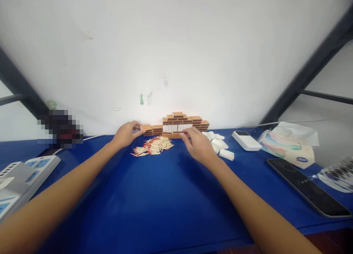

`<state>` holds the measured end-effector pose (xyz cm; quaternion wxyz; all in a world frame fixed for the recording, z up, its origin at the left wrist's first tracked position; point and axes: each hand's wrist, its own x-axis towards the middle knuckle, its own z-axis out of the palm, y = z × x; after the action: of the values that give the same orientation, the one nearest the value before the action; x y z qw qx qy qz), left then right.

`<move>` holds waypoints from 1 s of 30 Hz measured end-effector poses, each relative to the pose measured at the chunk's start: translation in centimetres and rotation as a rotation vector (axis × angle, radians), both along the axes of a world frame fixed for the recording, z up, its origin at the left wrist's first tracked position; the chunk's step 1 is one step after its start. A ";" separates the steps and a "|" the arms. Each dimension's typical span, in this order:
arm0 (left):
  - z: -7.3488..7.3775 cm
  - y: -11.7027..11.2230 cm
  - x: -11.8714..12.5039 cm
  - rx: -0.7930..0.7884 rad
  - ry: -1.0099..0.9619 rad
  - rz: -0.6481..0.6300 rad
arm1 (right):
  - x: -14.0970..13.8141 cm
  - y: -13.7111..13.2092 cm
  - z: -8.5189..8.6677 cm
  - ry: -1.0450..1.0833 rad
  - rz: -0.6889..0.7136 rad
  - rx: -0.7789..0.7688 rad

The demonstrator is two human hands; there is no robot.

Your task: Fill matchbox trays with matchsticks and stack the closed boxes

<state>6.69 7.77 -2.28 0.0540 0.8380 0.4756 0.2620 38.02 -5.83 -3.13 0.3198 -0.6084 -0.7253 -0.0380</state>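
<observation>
A small wall of stacked orange matchboxes (182,123) stands against the white wall at the back of the blue table (165,202). My left hand (127,133) grips the matchbox at the stack's left end (146,128), fingers curled round it. My right hand (197,143) rests at the foot of the stack on its right half, fingertips pinched at a low box; what they hold is hidden. A loose heap of red-tipped matches (153,146) lies on the table between my hands.
White inner trays (220,145) lie right of the stack. Further right are a white power bank (246,140), a tissue pack (286,145) and a dark phone (309,186). A power strip (19,178) sits at the left edge. Dark frame bars slant on both sides.
</observation>
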 end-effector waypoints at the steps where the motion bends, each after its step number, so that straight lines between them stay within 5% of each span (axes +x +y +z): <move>1: -0.1 0.3 0.3 0.004 0.006 0.003 | 0.3 0.1 0.3 -0.030 -0.025 0.003; 9: -0.7 1.1 1.5 0.050 -0.005 0.081 | 3.7 0.0 2.9 -0.202 -0.267 -0.083; 14: 0.5 -0.4 1.1 0.064 0.016 0.036 | 6.1 -0.3 3.4 -0.207 -0.131 -0.358; 19: 1.1 -4.7 -1.5 0.105 0.047 0.012 | 6.3 -0.1 2.2 -0.277 -0.107 -0.527; 24: 0.1 -10.1 -3.3 0.115 0.013 -0.113 | 4.0 -0.4 1.9 -0.372 -0.117 -0.520; 30: -1.9 -14.0 -0.7 0.091 0.048 -0.294 | -4.2 -3.4 1.5 -0.491 -0.036 -0.414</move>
<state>5.94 -6.24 -4.20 0.0426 0.9062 0.3366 0.2524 33.79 -9.22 -1.66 0.0038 -0.6460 -0.7622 -0.0408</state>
